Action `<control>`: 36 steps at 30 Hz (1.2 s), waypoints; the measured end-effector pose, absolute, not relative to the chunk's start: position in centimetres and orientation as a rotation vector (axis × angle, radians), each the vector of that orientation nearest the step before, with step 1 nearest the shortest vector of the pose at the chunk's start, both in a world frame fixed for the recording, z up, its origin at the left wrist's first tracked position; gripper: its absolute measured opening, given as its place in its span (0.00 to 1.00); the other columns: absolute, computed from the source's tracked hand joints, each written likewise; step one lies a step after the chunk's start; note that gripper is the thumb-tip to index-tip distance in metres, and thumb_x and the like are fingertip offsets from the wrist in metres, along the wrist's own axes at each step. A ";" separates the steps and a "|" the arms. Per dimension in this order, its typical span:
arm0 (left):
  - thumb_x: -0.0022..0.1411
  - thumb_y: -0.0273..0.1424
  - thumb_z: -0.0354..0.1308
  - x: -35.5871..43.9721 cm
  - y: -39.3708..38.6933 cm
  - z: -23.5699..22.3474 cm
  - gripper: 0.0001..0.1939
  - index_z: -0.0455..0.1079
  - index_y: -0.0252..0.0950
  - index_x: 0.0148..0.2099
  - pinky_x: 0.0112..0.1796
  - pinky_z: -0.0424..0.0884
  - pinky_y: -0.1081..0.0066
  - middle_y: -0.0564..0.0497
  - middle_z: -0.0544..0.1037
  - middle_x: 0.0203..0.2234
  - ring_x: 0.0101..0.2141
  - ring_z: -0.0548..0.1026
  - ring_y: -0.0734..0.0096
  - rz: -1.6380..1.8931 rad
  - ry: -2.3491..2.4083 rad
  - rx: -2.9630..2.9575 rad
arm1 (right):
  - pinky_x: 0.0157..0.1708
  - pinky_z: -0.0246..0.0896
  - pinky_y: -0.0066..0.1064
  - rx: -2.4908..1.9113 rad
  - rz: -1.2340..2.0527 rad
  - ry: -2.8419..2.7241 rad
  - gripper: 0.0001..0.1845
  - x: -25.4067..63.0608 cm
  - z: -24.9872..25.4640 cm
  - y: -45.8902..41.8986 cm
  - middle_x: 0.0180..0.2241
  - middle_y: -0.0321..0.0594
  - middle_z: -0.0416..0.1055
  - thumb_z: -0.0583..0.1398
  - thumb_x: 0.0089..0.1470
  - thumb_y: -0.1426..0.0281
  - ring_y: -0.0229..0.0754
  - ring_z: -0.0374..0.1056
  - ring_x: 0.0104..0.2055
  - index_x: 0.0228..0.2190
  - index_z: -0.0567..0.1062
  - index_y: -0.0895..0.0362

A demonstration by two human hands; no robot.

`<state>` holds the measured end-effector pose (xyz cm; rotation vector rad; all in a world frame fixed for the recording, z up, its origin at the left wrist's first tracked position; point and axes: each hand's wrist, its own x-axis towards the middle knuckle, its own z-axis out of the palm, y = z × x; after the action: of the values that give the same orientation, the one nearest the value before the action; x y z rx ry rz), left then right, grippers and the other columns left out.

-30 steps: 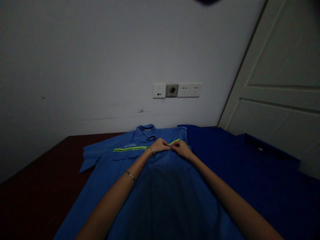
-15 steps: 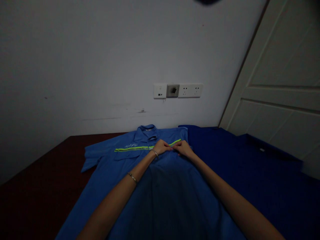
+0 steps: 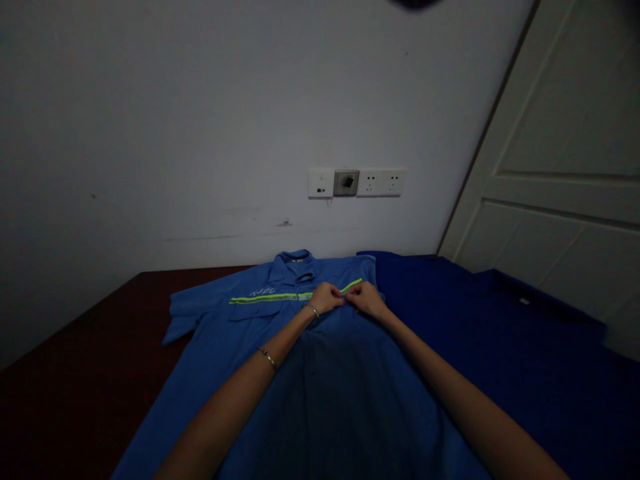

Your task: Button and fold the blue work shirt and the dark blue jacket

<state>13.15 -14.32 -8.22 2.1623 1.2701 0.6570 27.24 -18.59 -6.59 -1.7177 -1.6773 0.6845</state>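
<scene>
A light blue short-sleeved work shirt point(image 3: 215, 353) lies spread out, its collar toward the wall. A yellow-green reflective stripe point(image 3: 265, 299) runs across its chest, with pale lettering just above on the left side. My left hand point(image 3: 326, 298) pinches at the chest on the right side, along the stripe, with fingers closed. Close beside it, my right hand point(image 3: 367, 299) is also closed in a pinch at the stripe. The fingertips of both hands nearly meet. What exactly lies between them is too small and dark to make out; it may be shirt cloth.
Dark blue cloth point(image 3: 460, 333) with a small white label covers the right side. A dark red tabletop point(image 3: 75, 380) shows at left. The white wall behind carries sockets and a switch panel point(image 3: 356, 183). A panelled door point(image 3: 560, 167) stands at right.
My left hand has shifted slightly right and down, closer to my right hand. My right hand has barely moved, and the shirt lies as before.
</scene>
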 end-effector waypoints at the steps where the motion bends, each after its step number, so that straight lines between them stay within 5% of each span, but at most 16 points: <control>1: 0.44 0.30 0.60 13.2 -14.4 -8.2 0.13 0.75 0.30 0.34 0.29 0.64 0.76 0.51 0.77 0.26 0.27 0.70 0.73 0.656 1.283 2.177 | 0.13 0.49 0.19 -1.710 0.674 -1.694 0.06 27.3 -6.6 -18.5 0.16 0.36 0.68 0.57 0.43 0.74 0.31 0.60 0.14 0.23 0.75 0.62; 19: 0.44 0.28 0.59 13.4 -14.5 -8.1 0.13 0.74 0.30 0.36 0.34 0.66 0.74 0.50 0.77 0.29 0.31 0.71 0.71 0.650 1.312 2.197 | 0.14 0.48 0.19 -1.545 0.573 -1.949 0.09 28.2 -6.6 -18.3 0.14 0.34 0.66 0.55 0.45 0.72 0.29 0.58 0.14 0.21 0.73 0.62; 27: 0.45 0.37 0.59 13.8 -14.9 -7.8 0.15 0.75 0.30 0.31 0.31 0.64 0.74 0.49 0.77 0.25 0.28 0.72 0.70 0.688 1.447 2.176 | 0.13 0.49 0.19 -1.591 0.627 -1.874 0.09 28.4 -6.6 -18.0 0.14 0.34 0.66 0.55 0.46 0.72 0.30 0.59 0.13 0.24 0.75 0.62; 36: 0.46 0.37 0.59 13.6 -14.9 -8.0 0.16 0.75 0.30 0.34 0.32 0.63 0.75 0.49 0.77 0.27 0.28 0.71 0.72 0.629 1.457 2.270 | 0.14 0.53 0.19 -1.523 0.700 -1.845 0.10 29.2 -6.1 -18.0 0.22 0.36 0.70 0.56 0.46 0.71 0.30 0.60 0.17 0.30 0.75 0.62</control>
<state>13.61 -14.92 -7.99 2.2700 1.4565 0.6285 29.17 -17.97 -6.08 -1.5233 -1.8446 0.6996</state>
